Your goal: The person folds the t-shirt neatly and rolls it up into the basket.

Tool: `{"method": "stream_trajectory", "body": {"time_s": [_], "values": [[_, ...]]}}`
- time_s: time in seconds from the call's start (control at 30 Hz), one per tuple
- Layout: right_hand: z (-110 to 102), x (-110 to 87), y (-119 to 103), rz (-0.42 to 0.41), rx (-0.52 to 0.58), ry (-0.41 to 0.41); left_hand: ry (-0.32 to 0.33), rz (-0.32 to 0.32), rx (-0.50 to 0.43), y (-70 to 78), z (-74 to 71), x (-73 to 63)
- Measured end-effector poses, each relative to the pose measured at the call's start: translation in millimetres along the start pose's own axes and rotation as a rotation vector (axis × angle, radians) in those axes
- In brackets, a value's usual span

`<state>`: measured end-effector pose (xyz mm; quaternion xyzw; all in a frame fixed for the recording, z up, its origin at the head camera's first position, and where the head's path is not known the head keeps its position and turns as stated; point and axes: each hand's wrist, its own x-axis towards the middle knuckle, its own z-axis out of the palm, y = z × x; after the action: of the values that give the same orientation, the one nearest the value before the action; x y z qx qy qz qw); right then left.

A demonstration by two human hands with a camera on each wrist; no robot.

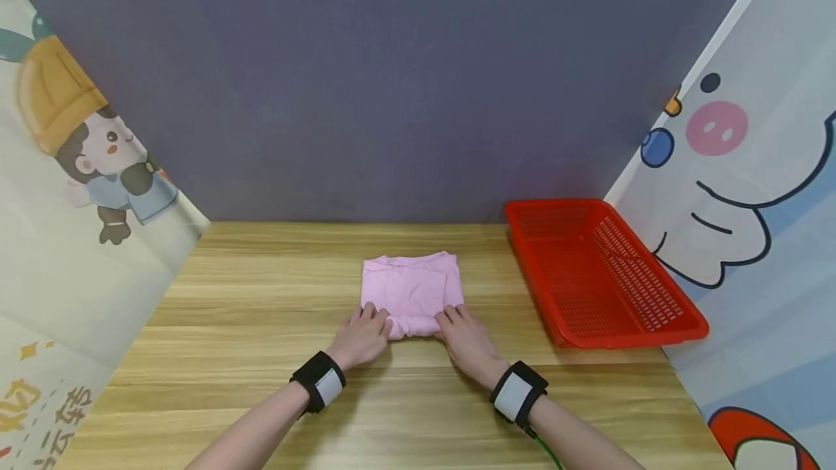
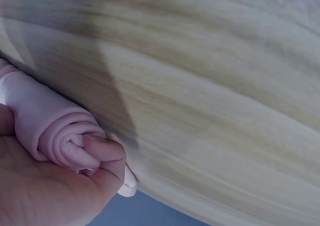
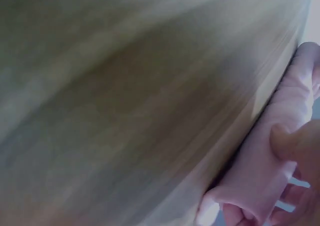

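Note:
A pink cloth [image 1: 413, 289] lies on the wooden table, its far part folded flat and its near edge wound into a roll. My left hand [image 1: 361, 337] grips the left end of this roll. In the left wrist view the thumb [image 2: 107, 153] presses into the spiral end of the rolled cloth [image 2: 55, 118]. At the right end my right hand [image 1: 472, 344] holds the roll. The right wrist view has that thumb on the rolled cloth [image 3: 257, 168], with fingers partly seen at its other side.
A red plastic basket [image 1: 555, 204] with perforated sides stands on the right of the wooden table [image 1: 261, 289]. Behind the table rises a dark grey wall [image 1: 392, 93]. Cartoon-printed panels border both sides.

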<state>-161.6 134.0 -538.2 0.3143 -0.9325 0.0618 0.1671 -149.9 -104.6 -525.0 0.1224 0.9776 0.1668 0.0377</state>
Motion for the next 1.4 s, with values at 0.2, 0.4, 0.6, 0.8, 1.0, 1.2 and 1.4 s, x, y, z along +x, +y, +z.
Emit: {"method": "stream_trajectory", "body": {"time_s": [0.2, 0.4, 0.6, 0.8, 1.0, 1.2, 1.4], "values": [[1, 9.5, 11, 0.018, 0.207, -0.049, 0.188, 0.176, 0.17, -9.7, 12.1, -7.0], [-4, 23.9, 23, 0.014, 0.394, -0.193, 0.426, 0.336, 0.536, -15.3, 23.2, -10.5], [-9, 37.9, 31, 0.044, 0.533, -0.319, 0.459, 0.266, 0.596, -11.3, 29.4, -9.1], [-13, 38.4, 26, 0.051, 0.462, -0.331, 0.374, 0.183, 0.431, -5.5, 26.8, -5.9], [-14, 26.1, 16, 0.062, 0.288, -0.279, 0.192, 0.177, 0.234, -4.0, 15.7, 4.0], [-2, 18.1, 9, 0.019, 0.061, -0.098, 0.003, 0.101, 0.135, -5.8, 3.8, 19.4], [7, 20.7, 5, 0.032, -0.003, -0.01, -0.108, 0.048, 0.112, -3.3, -7.0, 24.6]]}}
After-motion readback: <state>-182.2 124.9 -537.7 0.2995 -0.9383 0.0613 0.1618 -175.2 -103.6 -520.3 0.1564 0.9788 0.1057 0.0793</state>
